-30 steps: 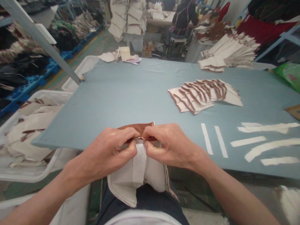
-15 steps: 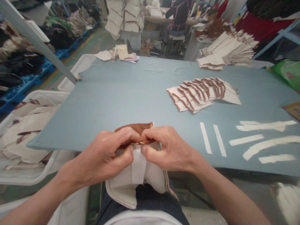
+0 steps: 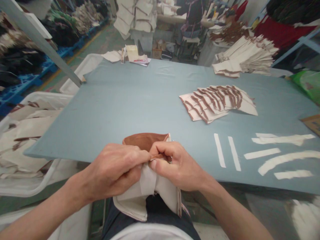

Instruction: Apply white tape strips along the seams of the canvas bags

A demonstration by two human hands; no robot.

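Observation:
At the table's near edge I hold a cream sewn fabric piece (image 3: 131, 207) with a brown lining (image 3: 143, 140), its lower part hanging over my lap. My left hand (image 3: 120, 168) is closed on the brown-trimmed upper edge, fingers pressed together. Right beside it, my right hand (image 3: 173, 163) pinches the same edge between thumb and curled forefinger. A white strip (image 3: 148, 182) hangs down the front of the piece just below my fingertips. My fingers cover the spot where the strip meets the edge.
A fanned stack of cream, brown-trimmed pieces (image 3: 215, 101) lies on the blue-covered table (image 3: 120, 96). White strips (image 3: 262, 153) lie to the right. Tubs of cream pieces (image 3: 35, 133) stand at left. A bundle of cream pieces (image 3: 250, 55) sits at the back right; a person (image 3: 193, 16) sits beyond.
My left hand has rolled over the edge, its thumb now hidden. The brown lining shows wider and the upper edge has shifted slightly, while both hands still hold the piece.

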